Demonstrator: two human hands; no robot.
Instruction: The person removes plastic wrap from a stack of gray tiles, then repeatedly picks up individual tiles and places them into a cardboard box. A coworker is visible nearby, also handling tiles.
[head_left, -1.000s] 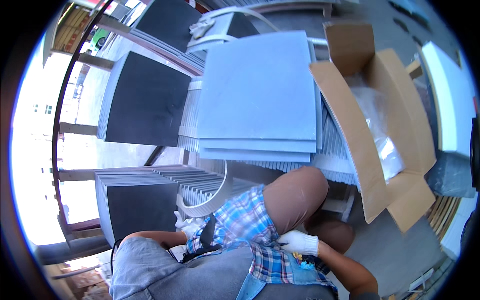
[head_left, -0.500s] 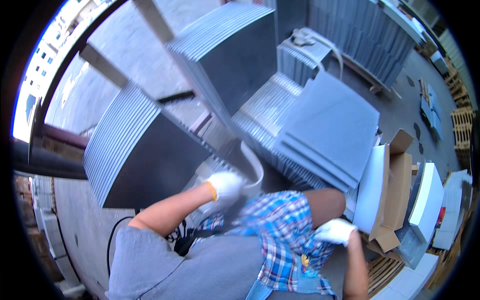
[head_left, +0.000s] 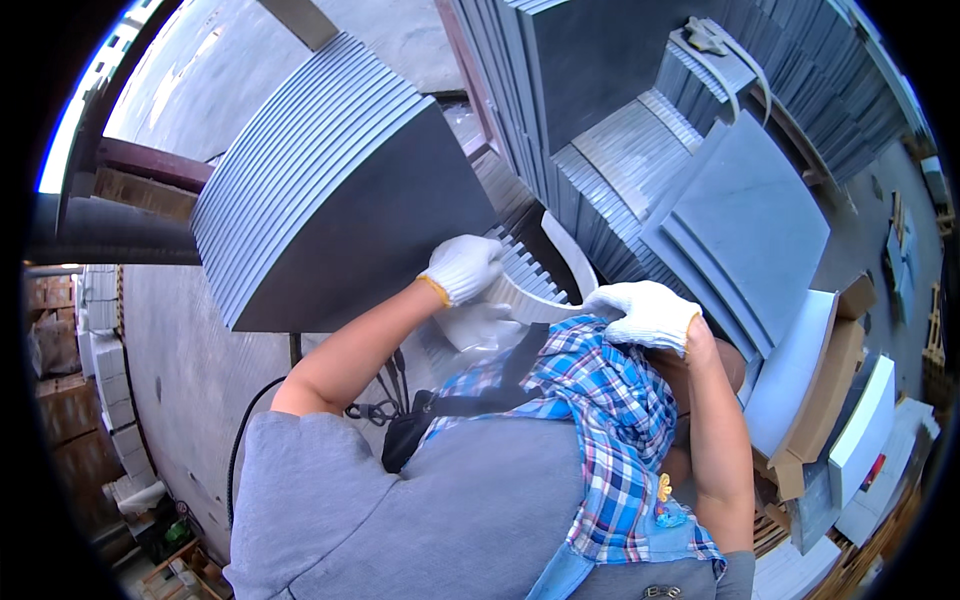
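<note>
My left hand (head_left: 465, 268), in a white knit glove with a yellow cuff, is in front of the lower right part of a stack of dark grey panels (head_left: 400, 225). Its fingers are curled closed, and what they hold, if anything, is hidden. A whitish, crumpled-looking thing (head_left: 475, 326) is just below it. My right hand (head_left: 645, 315), gloved the same way, has its fingers stretched out and its thumb apart, by my knee and the blue plaid apron (head_left: 610, 385). Between the hands, a curved white strip (head_left: 570, 260) runs beside a row of grey slat ends (head_left: 528, 268).
More upright grey panels (head_left: 600, 80) stand ahead, with several flat panels (head_left: 745, 230) leaning right of them. An open cardboard box (head_left: 820, 390) and a white-edged slab (head_left: 862, 430) are at my right. A dark horizontal pipe (head_left: 110, 230) crosses at left, and a black cable (head_left: 240, 450) hangs nearby.
My view has tilted and shifted, so the stacks appear moved. My right hand has come up and inward from beside my thigh to near the white strip. The left hand stays close to the panels.
</note>
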